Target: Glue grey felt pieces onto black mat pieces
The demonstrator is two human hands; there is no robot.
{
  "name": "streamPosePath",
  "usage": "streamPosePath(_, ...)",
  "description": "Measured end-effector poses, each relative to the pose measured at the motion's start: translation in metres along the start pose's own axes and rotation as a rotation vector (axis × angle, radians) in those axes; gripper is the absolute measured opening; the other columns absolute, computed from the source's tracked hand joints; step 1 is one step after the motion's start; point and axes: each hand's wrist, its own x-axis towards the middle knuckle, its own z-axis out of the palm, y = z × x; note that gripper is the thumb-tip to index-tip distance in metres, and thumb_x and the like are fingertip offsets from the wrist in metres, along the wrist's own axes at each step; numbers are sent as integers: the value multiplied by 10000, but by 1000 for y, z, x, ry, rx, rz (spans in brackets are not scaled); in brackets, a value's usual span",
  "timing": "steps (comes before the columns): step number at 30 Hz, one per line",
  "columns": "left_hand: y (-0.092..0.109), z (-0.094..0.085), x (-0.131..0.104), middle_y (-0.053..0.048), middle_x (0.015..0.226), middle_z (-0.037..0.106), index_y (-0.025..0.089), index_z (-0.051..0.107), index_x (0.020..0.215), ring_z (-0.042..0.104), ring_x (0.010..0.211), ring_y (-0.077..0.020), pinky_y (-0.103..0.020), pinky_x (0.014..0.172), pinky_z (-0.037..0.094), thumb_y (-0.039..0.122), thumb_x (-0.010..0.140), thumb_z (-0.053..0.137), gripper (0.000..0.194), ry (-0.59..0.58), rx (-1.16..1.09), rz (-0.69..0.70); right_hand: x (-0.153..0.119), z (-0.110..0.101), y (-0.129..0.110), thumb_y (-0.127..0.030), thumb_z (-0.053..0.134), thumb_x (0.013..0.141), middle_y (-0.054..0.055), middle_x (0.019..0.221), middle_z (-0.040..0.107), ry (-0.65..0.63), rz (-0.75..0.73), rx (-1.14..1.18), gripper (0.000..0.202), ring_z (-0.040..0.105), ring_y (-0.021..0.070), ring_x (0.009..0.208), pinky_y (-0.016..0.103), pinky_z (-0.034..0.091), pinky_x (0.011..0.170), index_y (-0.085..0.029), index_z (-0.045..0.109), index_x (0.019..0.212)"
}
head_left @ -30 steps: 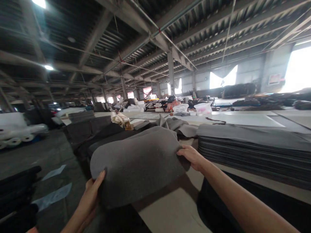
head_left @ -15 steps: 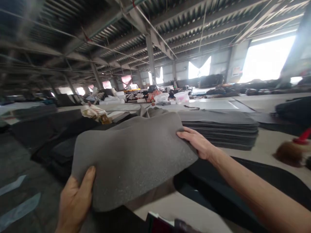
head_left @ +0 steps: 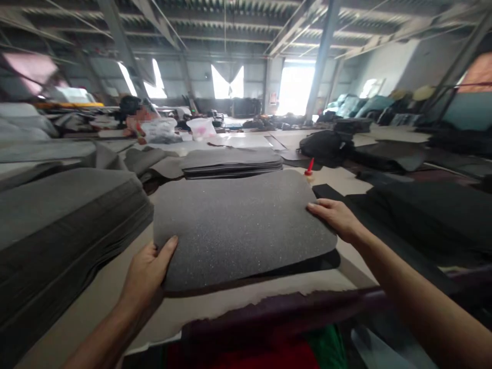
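A dark grey foam sheet (head_left: 238, 225) with rounded corners lies nearly flat above the paper-covered table (head_left: 96, 302), over a black piece whose edge shows below it. My left hand (head_left: 148, 269) grips its near left corner, thumb on top. On the sheet's right edge my right hand (head_left: 336, 218) holds it with the fingers laid over the top.
A thick pile of grey sheets (head_left: 57, 225) fills the left. A lower stack (head_left: 230, 165) sits behind, a red-capped bottle (head_left: 309, 170) beside it. Black fabric (head_left: 423, 215) covers the right. A person (head_left: 134, 115) is far back by plastic tubs (head_left: 202, 128).
The view has swung right and down. The grey sheet, curved and held up over the table's edge before, has come down flat over the table, both hands still gripping it.
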Motion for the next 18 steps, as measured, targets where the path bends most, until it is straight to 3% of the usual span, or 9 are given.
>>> streamPosePath(4,-3,14,12,-45,811,728,202,689,998,678,715,-255,-289,562,501,700,767,569,562,-150,43,-10,-10,-14,34,-534,765,699,39,723,667,75,15,-23,416,575,171,571,251,416,477,-166,692,879)
streamPosePath(10,-7,18,22,1,817,717,242,686,895,660,767,-240,-270,634,454,605,836,514,406,-150,320,123,-4,-14,78,-573,711,762,17,698,630,110,-42,-108,418,547,153,578,237,381,481,-162,679,831)
streamPosePath(18,-11,24,22,-16,737,658,236,603,794,628,735,-258,-278,634,385,578,869,477,373,-151,482,218,1,-18,91,-520,669,826,0,704,627,174,-133,-318,336,537,144,610,234,359,521,-184,687,815)
